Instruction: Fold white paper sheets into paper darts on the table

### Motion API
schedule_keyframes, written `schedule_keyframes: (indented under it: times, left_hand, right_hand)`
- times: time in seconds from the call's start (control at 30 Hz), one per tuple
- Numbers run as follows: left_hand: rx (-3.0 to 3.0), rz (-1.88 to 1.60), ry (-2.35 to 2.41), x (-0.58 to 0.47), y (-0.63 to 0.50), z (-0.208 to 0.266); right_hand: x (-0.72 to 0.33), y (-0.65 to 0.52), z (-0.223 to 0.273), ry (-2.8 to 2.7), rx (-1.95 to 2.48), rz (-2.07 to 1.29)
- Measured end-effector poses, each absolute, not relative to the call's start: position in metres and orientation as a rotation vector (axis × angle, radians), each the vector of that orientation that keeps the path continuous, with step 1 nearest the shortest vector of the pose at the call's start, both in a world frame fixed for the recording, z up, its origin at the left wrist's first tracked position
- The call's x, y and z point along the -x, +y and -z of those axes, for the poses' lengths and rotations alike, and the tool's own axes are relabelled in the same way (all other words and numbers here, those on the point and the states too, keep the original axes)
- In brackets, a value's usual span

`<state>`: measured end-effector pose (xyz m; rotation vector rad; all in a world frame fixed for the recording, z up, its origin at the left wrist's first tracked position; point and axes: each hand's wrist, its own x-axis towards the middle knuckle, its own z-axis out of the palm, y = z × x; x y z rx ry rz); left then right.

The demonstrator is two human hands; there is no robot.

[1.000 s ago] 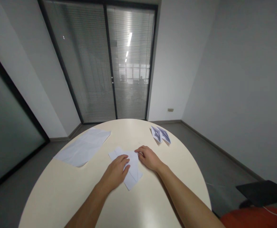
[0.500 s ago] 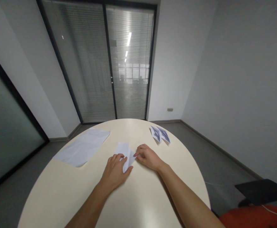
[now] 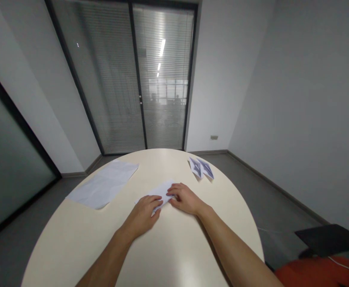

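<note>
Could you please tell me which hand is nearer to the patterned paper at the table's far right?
Right. The right hand is on the near side of the patterned paper, not touching it; the left hand is farther away, to its left.

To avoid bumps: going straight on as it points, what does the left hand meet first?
Past the folded paper it touches, the left hand would likely meet the right hand; depth unclear.

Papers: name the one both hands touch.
The small folded piece, under the left hand and right hand; the large sheet and patterned pieces lie untouched.
</note>
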<state>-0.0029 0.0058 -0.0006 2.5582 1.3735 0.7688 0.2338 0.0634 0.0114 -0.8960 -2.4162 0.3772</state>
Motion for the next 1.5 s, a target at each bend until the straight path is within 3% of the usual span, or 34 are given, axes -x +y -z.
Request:
schedule_keyframes:
  times: [0.6, 0.97, 1.33, 1.5]
  left_hand:
    - [-2.23, -0.782, 1.753, 0.012, 0.005, -0.014]
    - [-2.048, -1.071, 1.942, 0.021, 0.01, -0.004]
    - [-1.834, -1.461, 1.835, 0.02, 0.013, 0.001]
    - [-1.851, -1.299, 1.899, 0.021, 0.014, 0.002]
  right_hand:
    - [-0.234, 0.062, -0.019, -2.356, 1.051, -0.44]
    - [-0.233, 0.068, -0.011, -2.045, 1.225, -0.519]
    - [-0.232, 0.072, -0.004, -1.74, 1.145, -0.635]
    - [-0.233, 0.072, -0.003, -1.807, 1.241, -0.61]
